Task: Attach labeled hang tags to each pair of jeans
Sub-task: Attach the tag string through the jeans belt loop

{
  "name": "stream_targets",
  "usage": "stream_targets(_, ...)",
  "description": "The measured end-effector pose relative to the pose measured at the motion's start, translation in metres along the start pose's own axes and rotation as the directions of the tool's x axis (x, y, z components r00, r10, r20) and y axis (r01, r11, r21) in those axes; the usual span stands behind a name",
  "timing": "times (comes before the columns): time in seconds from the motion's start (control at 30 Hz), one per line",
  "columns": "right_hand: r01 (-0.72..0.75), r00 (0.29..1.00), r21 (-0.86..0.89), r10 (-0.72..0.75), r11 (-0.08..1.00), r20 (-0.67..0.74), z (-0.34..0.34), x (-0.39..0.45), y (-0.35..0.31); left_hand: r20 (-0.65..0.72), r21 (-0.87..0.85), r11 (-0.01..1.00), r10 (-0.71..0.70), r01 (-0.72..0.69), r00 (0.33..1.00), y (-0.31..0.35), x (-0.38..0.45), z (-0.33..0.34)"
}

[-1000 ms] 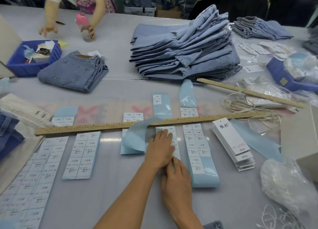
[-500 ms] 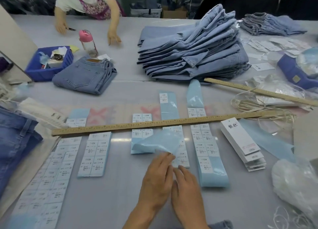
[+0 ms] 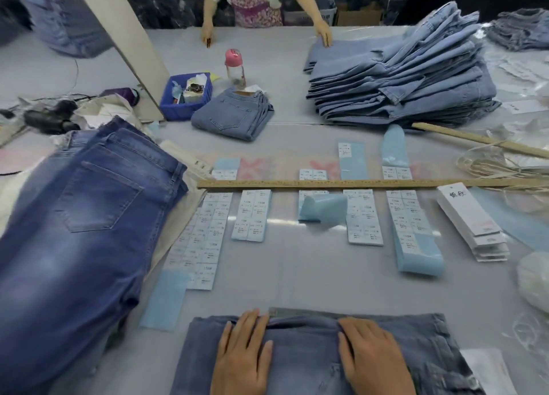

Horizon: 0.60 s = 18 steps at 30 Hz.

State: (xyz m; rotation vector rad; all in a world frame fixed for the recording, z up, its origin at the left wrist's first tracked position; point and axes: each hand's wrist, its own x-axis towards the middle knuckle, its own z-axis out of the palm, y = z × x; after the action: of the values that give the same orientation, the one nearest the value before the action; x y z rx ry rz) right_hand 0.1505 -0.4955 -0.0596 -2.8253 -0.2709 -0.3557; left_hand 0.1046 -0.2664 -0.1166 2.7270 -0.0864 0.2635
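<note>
A big grey table (image 3: 312, 279) fills the room. Jeans (image 3: 309, 353) lie at the near edge. The left hand (image 3: 242, 356) and the right hand (image 3: 371, 359) rest flat on them, fingers straight, holding nothing. Past them, sticker sheets (image 3: 364, 216) lie under a ruler (image 3: 356, 183). White tags (image 3: 472, 222) sit stacked on the right. Dark jeans (image 3: 77, 222) lie on the left.

Far left of centre: blue plastic bin (image 3: 175, 105) holding small items, beside a slanted cream board (image 3: 124, 38). Just right of the bin: clear bottle with pink cap (image 3: 234, 68), upright. Centre: long wooden ruler (image 3: 356, 183) lying left to right; second ruler (image 3: 475, 139) at far right.
</note>
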Motion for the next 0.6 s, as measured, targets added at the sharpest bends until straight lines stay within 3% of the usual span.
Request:
stream_targets(0.1,0.009,0.998,-0.023,-0.007,1.0,0.063,-0.02,-0.005,0.006,-0.071,-0.127,0.992,-0.03,0.021,0.997,0.0,-0.003,-0.01)
stream_targets(0.17,0.034,0.997,-0.048,-0.03,0.998,0.076,-0.024,-0.008,0.001,-0.204,-0.334,0.918,-0.292,0.214,0.934,-0.007,-0.001,-0.03)
stream_targets(0.2,0.03,0.996,-0.035,-0.026,0.999,0.091,-0.024,-0.007,-0.001,-0.266,-0.465,0.819,-0.492,0.336,0.829,-0.018,0.002,-0.045)
stream_targets(0.27,-0.009,0.991,-0.025,0.012,1.0,0.134,-0.028,-0.006,-0.004,-0.416,-0.571,0.663,-0.742,0.484,0.526,-0.061,0.003,-0.086)
stream_targets(0.3,-0.041,0.986,-0.026,0.045,0.999,0.159,-0.027,-0.006,-0.005,-0.508,-0.536,0.648,-0.76,0.541,0.406,-0.09,-0.001,-0.112)
stream_targets(0.37,-0.067,0.98,-0.044,0.074,0.997,0.186,-0.023,-0.009,-0.008,-0.55,-0.499,0.552,-0.798,0.668,0.248,-0.153,-0.016,-0.163)
stream_targets(0.4,-0.057,0.982,-0.049,0.065,0.997,0.179,-0.02,-0.009,-0.009,-0.508,-0.523,0.454,-0.845,0.721,0.164,-0.179,-0.022,-0.187)
stream_targets(0.47,-0.042,0.987,-0.063,0.051,0.997,0.151,-0.017,-0.008,-0.009,-0.286,-0.672,0.203,-0.958,0.712,0.004,-0.22,-0.032,-0.223)
stream_targets(0.53,-0.037,0.99,-0.071,0.046,0.997,0.132,-0.013,-0.006,-0.008,-0.049,-0.849,0.022,-0.998,0.527,-0.037,-0.248,-0.04,-0.239)
stream_targets(0.6,-0.041,0.989,-0.065,0.05,0.997,0.139,-0.01,-0.003,-0.01,0.052,-0.939,-0.071,-0.997,0.336,-0.064,-0.27,-0.05,-0.247)
